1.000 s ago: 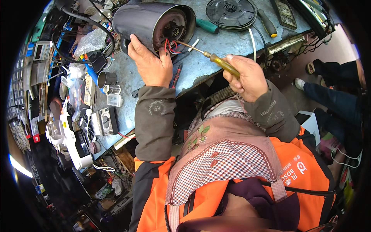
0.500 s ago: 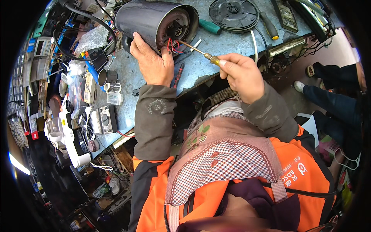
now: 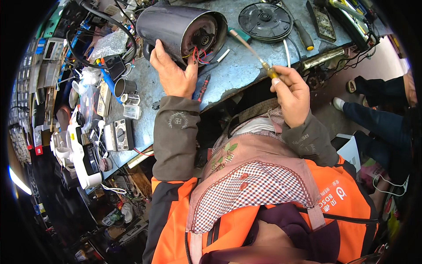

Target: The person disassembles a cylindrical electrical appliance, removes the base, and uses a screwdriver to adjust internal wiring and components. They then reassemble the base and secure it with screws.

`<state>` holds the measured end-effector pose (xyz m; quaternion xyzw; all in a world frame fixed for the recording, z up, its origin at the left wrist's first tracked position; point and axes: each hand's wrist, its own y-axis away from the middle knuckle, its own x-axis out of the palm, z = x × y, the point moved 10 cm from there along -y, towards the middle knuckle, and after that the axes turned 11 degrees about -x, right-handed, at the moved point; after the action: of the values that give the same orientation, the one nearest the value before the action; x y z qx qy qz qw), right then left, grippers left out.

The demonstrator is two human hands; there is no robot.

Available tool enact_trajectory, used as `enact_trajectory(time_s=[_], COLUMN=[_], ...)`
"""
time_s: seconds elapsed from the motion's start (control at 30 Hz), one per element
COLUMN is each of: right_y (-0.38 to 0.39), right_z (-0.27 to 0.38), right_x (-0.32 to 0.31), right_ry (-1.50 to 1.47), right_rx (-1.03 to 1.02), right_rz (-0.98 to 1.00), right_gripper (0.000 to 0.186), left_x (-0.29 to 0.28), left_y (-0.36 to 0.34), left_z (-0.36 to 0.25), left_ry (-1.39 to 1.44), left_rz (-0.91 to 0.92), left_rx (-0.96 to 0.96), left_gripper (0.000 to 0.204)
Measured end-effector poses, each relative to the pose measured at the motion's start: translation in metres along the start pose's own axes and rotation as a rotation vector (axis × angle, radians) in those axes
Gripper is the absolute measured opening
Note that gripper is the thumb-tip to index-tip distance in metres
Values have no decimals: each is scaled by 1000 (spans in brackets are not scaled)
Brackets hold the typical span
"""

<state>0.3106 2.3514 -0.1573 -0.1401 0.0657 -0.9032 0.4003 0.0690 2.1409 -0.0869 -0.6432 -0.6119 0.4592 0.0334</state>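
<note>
The left hand (image 3: 176, 77) holds the black pot (image 3: 169, 31) on its side on the tabletop (image 3: 244, 70) while the right hand (image 3: 291, 94) grips a screwdriver (image 3: 265, 65), which could nick the red wires (image 3: 195, 54) if it slips.

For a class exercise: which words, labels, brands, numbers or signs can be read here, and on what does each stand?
I give places only, without copying wording.
Orange jacket: white emblem and lettering.
Left sleeve: pale wreath emblem around a small mark.
Right sleeve: pale lettering, too blurred.
Dial meter: any markings too small.
</note>
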Motion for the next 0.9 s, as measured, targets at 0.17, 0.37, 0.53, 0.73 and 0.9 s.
enact_trajectory(time_s=[0.17, 0.37, 0.53, 0.73, 0.9], right_y=[-43, -78, -138, -198, -209], right_z=[23, 77, 113, 135, 135], right_x=[9, 64, 129, 246, 292], right_ry=[489, 730, 33, -479, -439], right_rx=[-401, -720, -787, -443, -320], right_rz=[32, 169, 228, 783, 980], right_gripper=[45, 51, 59, 56, 56], left_x=[-18, -60, -93, -96, -119], left_y=[-7, -44, -61, -71, -81], left_z=[0, -1, -14, -3, 10], left_ry=[106, 670, 862, 858, 633], left_rz=[-2, 38, 173, 244, 64], left_rx=[-65, -273, -446, -569, -332], left_gripper=[100, 73, 41, 40, 55])
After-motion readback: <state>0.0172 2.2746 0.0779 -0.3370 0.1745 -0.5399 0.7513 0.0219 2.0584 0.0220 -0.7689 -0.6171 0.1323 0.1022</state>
